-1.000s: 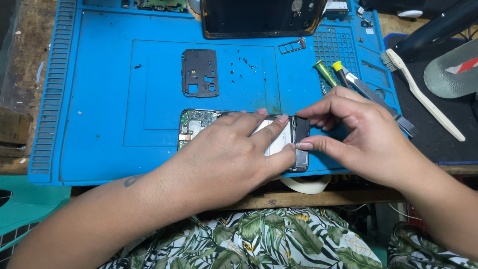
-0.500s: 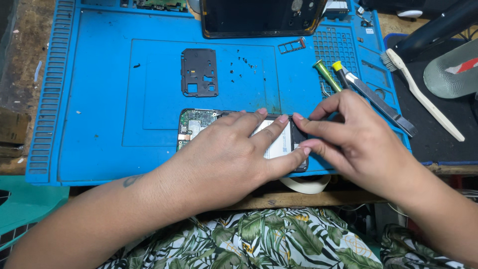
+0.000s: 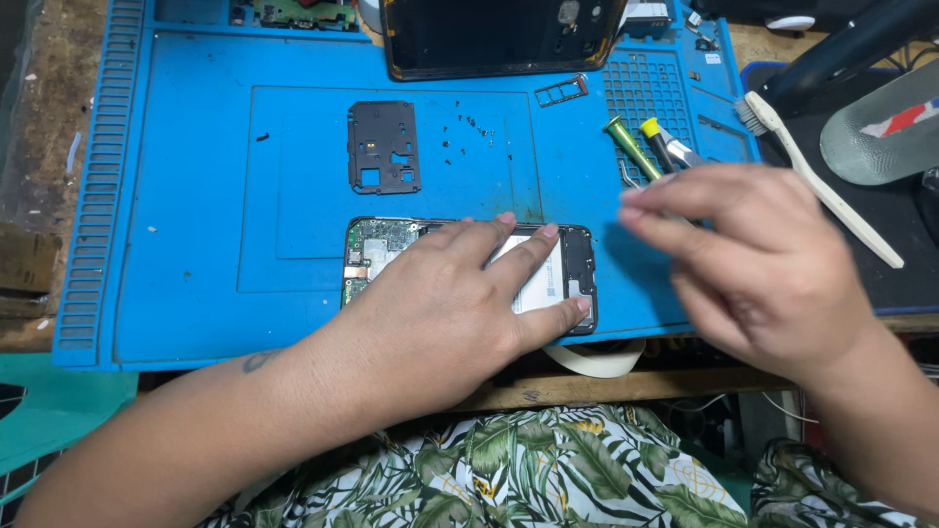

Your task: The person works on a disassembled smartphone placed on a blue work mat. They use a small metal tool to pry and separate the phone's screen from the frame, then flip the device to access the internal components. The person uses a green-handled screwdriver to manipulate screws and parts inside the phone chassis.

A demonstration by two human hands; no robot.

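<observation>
Blue silicone mat (image 3: pixel 196 196) covers my bench, and the opened phone (image 3: pixel 577 259) lies at its lower middle, near the front edge. My left hand (image 3: pixel 440 313) lies flat across it, fingers (image 3: pixel 528 256) spread over the pale battery and the thumb pressed along the phone's near edge, pinning it down without gripping anything.

The change is on the other side. Half a second ago my right hand (image 3: pixel 753 264) was pinched at the phone's right end, fingertips meeting my left ones there. Now it has lifted off and swung to the right of the frame, clear of the phone and blurred with motion. Its fingertips are drawn together in a pinch, pointing left; whether some small part or thin tool sits between them I cannot tell, as the blur hides it. The hand now hangs just below the green-handled screwdriver (image 3: pixel 631 147) and the yellow-capped tool (image 3: pixel 657 137) on the mat's right side.

I judge that the work at that end of the phone has let go for the moment: either something has come free, or I am changing tools.

The black inner cover plate (image 3: pixel 383 147) lies in the upper middle, loose screws (image 3: pixel 469 132) scattered beside it, and the phone's back shell (image 3: pixel 499 39) rests at the top edge. A white brush (image 3: pixel 822 176) lies at the right.
</observation>
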